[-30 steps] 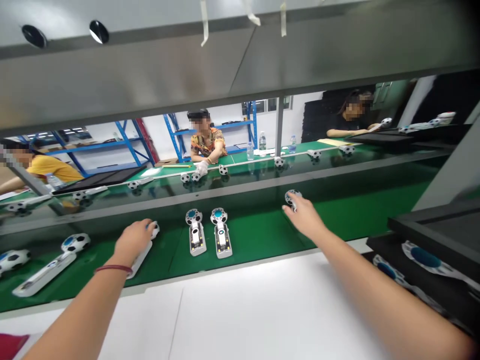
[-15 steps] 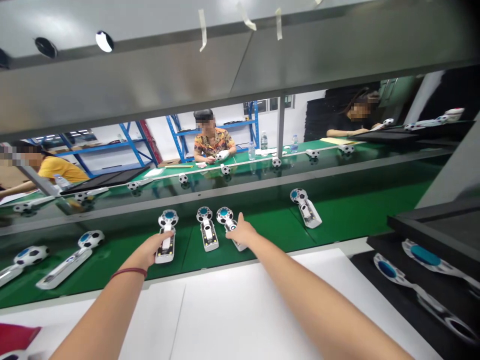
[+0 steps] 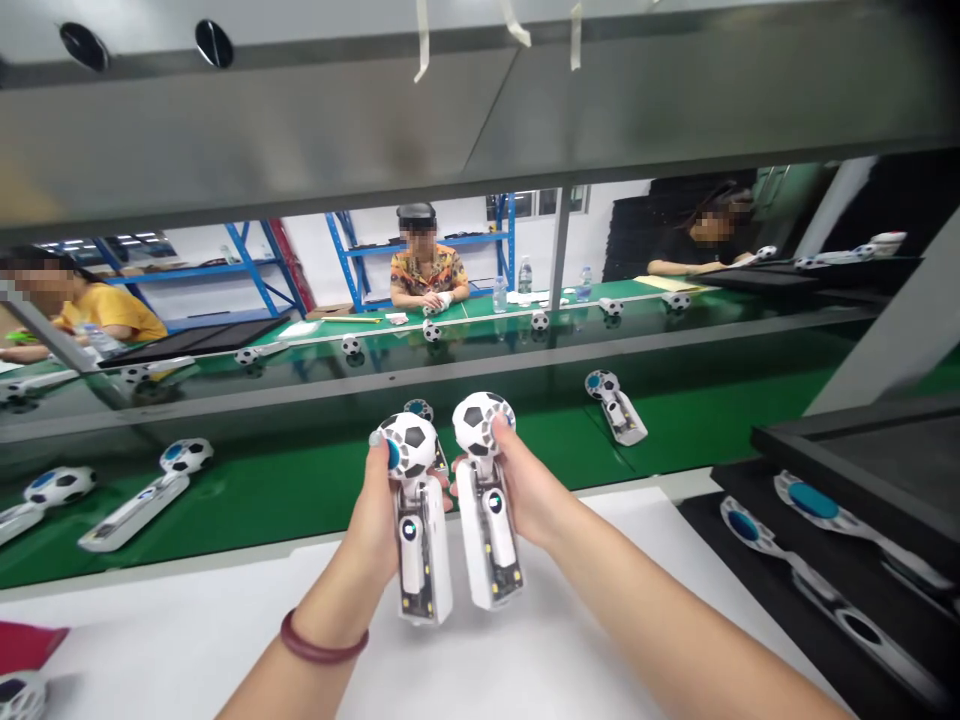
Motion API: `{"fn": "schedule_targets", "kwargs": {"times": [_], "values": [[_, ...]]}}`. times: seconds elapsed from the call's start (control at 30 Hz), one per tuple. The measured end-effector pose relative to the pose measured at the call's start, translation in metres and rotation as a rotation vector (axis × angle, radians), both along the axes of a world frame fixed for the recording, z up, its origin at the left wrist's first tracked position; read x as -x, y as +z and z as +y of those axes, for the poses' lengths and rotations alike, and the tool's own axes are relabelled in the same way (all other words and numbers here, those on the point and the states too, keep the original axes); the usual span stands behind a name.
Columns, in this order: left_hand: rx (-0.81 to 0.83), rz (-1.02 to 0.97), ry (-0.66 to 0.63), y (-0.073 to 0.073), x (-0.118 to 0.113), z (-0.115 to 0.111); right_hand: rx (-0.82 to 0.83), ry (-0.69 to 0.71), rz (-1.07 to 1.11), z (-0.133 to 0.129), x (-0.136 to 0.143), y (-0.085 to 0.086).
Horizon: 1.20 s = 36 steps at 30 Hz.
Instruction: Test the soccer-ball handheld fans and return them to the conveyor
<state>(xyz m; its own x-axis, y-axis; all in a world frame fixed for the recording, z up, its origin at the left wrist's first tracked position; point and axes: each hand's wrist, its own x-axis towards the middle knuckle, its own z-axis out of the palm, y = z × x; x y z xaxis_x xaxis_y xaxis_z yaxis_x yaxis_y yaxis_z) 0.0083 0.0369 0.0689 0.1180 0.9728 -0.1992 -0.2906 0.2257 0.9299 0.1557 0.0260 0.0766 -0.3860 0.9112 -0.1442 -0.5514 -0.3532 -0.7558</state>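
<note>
My left hand (image 3: 375, 510) grips a white device (image 3: 439, 540) with a football-patterned round head, its thumb on the blue disc. My right hand (image 3: 525, 480) is closed on a second such device (image 3: 472, 500), thumb on the side of its round head. Both devices are held side by side above the white work surface (image 3: 315, 600), heads up, with dark inner parts and small yellow spots showing in their bodies. Behind them a third device (image 3: 418, 409) on the green belt is mostly hidden.
More football devices lie on the green belt (image 3: 240, 500), two at the left and one (image 3: 621, 415) at the right. A black tray (image 3: 892, 440) and foam with white parts stand at the right. Across the belt sit several people. A metal shelf (image 3: 337, 120) spans overhead.
Both hands have lifted a device each off the belt and brought them close together nearer to me. The middle device stayed on the belt behind them.
</note>
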Motion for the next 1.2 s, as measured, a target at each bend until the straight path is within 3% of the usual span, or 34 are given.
{"fn": "schedule_targets", "kwargs": {"times": [0.1, 0.23, 0.3, 0.37, 0.43, 0.5, 0.57, 0.67, 0.77, 1.2], "values": [[-0.015, 0.085, 0.129, -0.009, -0.001, -0.004, 0.017, -0.207, -0.146, -0.004, -0.004, -0.003], [-0.213, 0.127, 0.163, -0.022, -0.001, -0.01, -0.306, -0.525, -0.284, -0.006, -0.011, -0.027], [-0.316, 0.14, 0.126, -0.035, -0.001, -0.014, -0.442, -0.578, -0.307, -0.008, -0.015, -0.045], [-0.357, 0.164, 0.112, -0.05, 0.001, -0.017, -0.519, -0.502, -0.322, -0.008, -0.021, -0.063], [-0.32, 0.161, 0.062, -0.065, 0.005, -0.019, -0.514, -0.318, -0.354, -0.008, -0.026, -0.079], [-0.223, 0.109, -0.068, -0.076, 0.008, -0.02, -0.426, -0.163, -0.379, -0.008, -0.026, -0.09], [-0.103, 0.024, -0.159, -0.081, 0.009, -0.019, -0.29, -0.106, -0.329, -0.008, -0.021, -0.096], [0.028, -0.098, -0.184, -0.08, 0.009, -0.018, -0.15, -0.095, -0.133, -0.009, -0.013, -0.096], [0.036, -0.194, -0.283, -0.076, 0.01, -0.017, -0.111, -0.023, -0.025, -0.011, -0.012, -0.092], [0.052, -0.076, -0.405, -0.069, 0.016, -0.018, -0.142, 0.087, -0.03, -0.013, -0.023, -0.089]]}}
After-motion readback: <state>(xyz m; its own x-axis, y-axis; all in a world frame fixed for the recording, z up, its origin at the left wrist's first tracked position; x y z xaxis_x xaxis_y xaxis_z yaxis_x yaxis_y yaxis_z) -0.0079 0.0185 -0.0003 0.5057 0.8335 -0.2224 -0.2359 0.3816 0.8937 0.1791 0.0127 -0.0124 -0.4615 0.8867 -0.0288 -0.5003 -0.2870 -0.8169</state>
